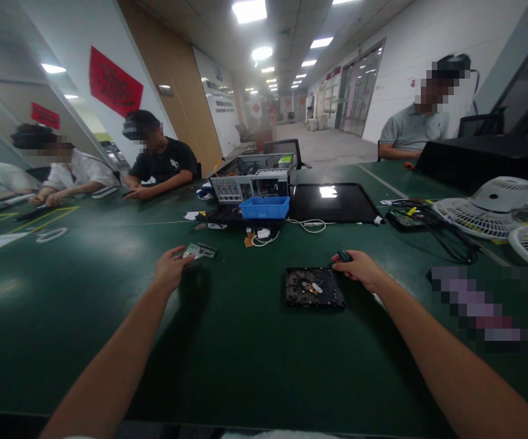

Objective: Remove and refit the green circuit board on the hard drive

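My left hand [171, 268] is closed on the edge of a small green circuit board [201, 250], held just above the table. Slightly right of centre, a hard drive [312, 288] lies flat on the green tabletop. Beside the drive's far right corner is my right hand [359, 268]. Its fingers are wrapped round a tool with a dark handle [344, 256]; the tool's working end is hidden, so I cannot tell its exact kind.
Ahead stand an open computer case [252, 180], a blue tray [264, 208] and a black flat panel [335, 202]. White cables [312, 226] trail in front. Fan parts [478, 207] and black cables [451, 235] lie at right. Several people sit round the table.
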Motion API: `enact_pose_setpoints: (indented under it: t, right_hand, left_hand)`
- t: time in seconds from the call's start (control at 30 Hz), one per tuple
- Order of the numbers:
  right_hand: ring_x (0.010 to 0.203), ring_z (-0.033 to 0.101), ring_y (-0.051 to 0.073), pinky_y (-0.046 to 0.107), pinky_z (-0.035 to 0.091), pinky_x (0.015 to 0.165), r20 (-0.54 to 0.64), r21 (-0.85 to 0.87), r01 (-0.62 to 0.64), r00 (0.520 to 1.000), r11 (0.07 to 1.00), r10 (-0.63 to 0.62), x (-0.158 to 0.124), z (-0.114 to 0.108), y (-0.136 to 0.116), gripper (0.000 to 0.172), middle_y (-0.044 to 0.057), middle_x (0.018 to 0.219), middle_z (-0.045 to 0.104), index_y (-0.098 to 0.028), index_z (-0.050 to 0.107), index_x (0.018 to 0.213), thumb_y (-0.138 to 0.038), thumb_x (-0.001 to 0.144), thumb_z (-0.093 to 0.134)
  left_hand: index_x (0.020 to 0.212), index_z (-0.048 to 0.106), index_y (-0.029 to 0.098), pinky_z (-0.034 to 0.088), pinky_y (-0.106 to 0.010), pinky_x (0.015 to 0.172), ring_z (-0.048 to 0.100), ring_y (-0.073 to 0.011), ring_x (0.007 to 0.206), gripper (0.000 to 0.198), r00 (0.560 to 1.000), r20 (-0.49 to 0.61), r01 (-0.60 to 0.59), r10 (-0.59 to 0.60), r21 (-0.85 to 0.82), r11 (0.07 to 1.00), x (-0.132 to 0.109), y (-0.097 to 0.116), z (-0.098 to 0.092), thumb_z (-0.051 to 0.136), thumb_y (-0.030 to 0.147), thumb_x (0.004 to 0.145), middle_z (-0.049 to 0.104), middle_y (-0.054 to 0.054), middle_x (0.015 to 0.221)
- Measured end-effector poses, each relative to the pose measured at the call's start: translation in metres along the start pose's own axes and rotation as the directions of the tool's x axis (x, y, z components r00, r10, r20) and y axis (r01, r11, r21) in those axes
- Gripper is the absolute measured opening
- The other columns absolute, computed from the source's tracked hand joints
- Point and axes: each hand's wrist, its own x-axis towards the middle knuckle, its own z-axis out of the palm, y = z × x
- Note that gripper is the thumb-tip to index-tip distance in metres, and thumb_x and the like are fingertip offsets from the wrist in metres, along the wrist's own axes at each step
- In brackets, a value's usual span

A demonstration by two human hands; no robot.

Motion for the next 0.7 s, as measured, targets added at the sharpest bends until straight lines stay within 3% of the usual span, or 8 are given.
enact_pose_setpoints:
  t: [0.13, 0.23, 0.3, 0.37, 0.43, 0.57, 0.63, 0.7]
  right_hand:
    - [0.050, 0.048, 0.008, 0.017, 0.029, 0.041, 0.008, 0.031, -0.001, 1.000, 1.000, 0.001, -0.003, -0.002, -0.004, 0.035, -0.003, 0.061, 0.059, -0.016, 0.067, 0.095, -0.024, 0.065, 0.082]
    - [0.051, 0.048, 0.007, 0.017, 0.029, 0.041, -0.025, 0.062, 0.007, 1.000, 0.998, -0.006, -0.006, -0.008, -0.009, 0.036, -0.003, 0.060, 0.059, -0.016, 0.068, 0.094, -0.025, 0.064, 0.084]
    - [0.050, 0.047, 0.007, 0.016, 0.030, 0.040, -0.072, 0.096, 0.018, 0.997, 0.995, -0.011, -0.009, -0.012, -0.016, 0.038, -0.003, 0.061, 0.059, -0.016, 0.068, 0.095, -0.025, 0.063, 0.086]
    - [0.051, 0.047, 0.006, 0.016, 0.033, 0.041, -0.039, 0.170, 0.025, 0.999, 0.985, -0.018, -0.015, -0.012, -0.025, 0.043, 0.000, 0.069, 0.065, -0.016, 0.069, 0.101, -0.027, 0.064, 0.088]
    - [0.049, 0.042, 0.005, 0.015, 0.025, 0.035, 0.092, 0.244, 0.004, 0.995, 0.970, -0.027, -0.024, -0.008, -0.035, 0.044, 0.008, 0.086, 0.073, -0.015, 0.069, 0.105, -0.037, 0.071, 0.086]
    - [0.046, 0.038, 0.005, 0.016, 0.015, 0.030, 0.376, 0.328, -0.105, 0.926, 0.939, -0.027, -0.039, 0.005, -0.052, 0.052, 0.016, 0.095, 0.075, -0.012, 0.069, 0.110, -0.058, 0.086, 0.068]
    - [0.045, 0.040, 0.005, 0.016, 0.015, 0.030, 0.404, 0.366, -0.131, 0.914, 0.921, -0.030, -0.043, 0.009, -0.054, 0.052, 0.013, 0.087, 0.074, -0.012, 0.069, 0.110, -0.058, 0.086, 0.069]
    - [0.043, 0.039, 0.005, 0.016, 0.015, 0.031, 0.376, 0.396, -0.115, 0.925, 0.911, -0.047, -0.043, 0.011, -0.052, 0.046, 0.004, 0.068, 0.066, -0.013, 0.070, 0.107, -0.050, 0.080, 0.077]
  left_hand:
    - [0.111, 0.066, 0.017, 0.056, -0.027, 0.068, 0.065, -0.0121, 0.067, 0.038, 0.997, 0.051, 0.059, -0.050, -0.189, 0.980, 0.000, 0.020, 0.002, 0.073, 0.010, 0.074, 0.067, -0.004, 0.082]
    - [0.110, 0.067, 0.019, 0.057, -0.028, 0.073, 0.067, -0.0127, 0.073, 0.038, 0.997, 0.071, 0.000, 0.025, -0.332, 0.943, -0.015, 0.043, 0.017, 0.076, 0.014, 0.073, 0.068, -0.002, 0.085]
    - [0.108, 0.070, 0.019, 0.057, -0.029, 0.076, 0.066, -0.0141, 0.075, 0.038, 0.979, 0.057, -0.162, 0.194, -0.353, 0.921, -0.040, 0.064, 0.038, 0.080, 0.018, 0.071, 0.068, -0.002, 0.085]
    - [0.106, 0.072, 0.019, 0.056, -0.031, 0.079, 0.066, -0.0160, 0.079, 0.031, 0.908, 0.041, -0.400, 0.416, -0.206, 0.893, -0.076, 0.086, 0.064, 0.079, 0.023, 0.076, 0.070, -0.004, 0.090]
    - [0.103, 0.073, 0.020, 0.056, -0.034, 0.082, 0.067, -0.0178, 0.085, 0.020, 0.781, 0.125, -0.608, 0.612, -0.071, 0.791, -0.119, 0.105, 0.093, 0.073, 0.024, 0.084, 0.071, -0.005, 0.096]
    - [0.107, 0.073, 0.023, 0.055, -0.035, 0.084, 0.064, -0.0187, 0.096, 0.020, 0.397, 0.369, -0.875, 0.841, -0.126, 0.468, -0.198, 0.127, 0.141, 0.058, 0.016, 0.096, 0.068, -0.007, 0.101]
    - [0.110, 0.071, 0.022, 0.055, -0.034, 0.084, 0.063, -0.0186, 0.096, 0.024, 0.203, 0.439, -0.926, 0.875, -0.204, 0.317, -0.223, 0.131, 0.156, 0.055, 0.011, 0.096, 0.067, -0.008, 0.101]
    - [0.111, 0.070, 0.021, 0.055, -0.035, 0.086, 0.062, -0.0192, 0.098, 0.023, 0.065, 0.464, -0.942, 0.883, -0.264, 0.208, -0.237, 0.133, 0.167, 0.054, 0.012, 0.097, 0.067, -0.008, 0.102]
